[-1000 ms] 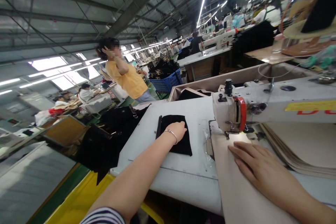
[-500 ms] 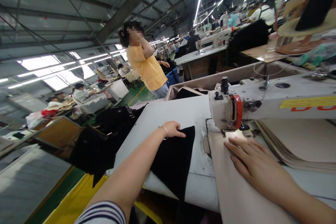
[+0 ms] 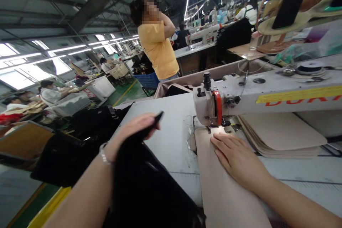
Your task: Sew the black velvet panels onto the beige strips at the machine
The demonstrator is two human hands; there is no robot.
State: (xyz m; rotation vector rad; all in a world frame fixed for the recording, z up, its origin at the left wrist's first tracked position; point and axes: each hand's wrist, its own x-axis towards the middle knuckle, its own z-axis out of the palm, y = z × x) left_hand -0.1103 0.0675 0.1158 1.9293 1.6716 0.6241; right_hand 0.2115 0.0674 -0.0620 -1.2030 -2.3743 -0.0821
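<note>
At lower centre of the frame, the left hand (image 3: 143, 124) has its fingers pinching the top edge of a black cloth (image 3: 149, 188), probably so it hangs free of the desk (image 3: 171, 139), while the right hand (image 3: 236, 155) lies flat, fingers slightly parted, on a beige strip (image 3: 212, 174), seemingly to steady it under the sewing machine (image 3: 244, 96). The machine's arm crosses the right, partly covering a beige stack (image 3: 280, 131); dark goods (image 3: 62, 153) crowd the left.
</note>
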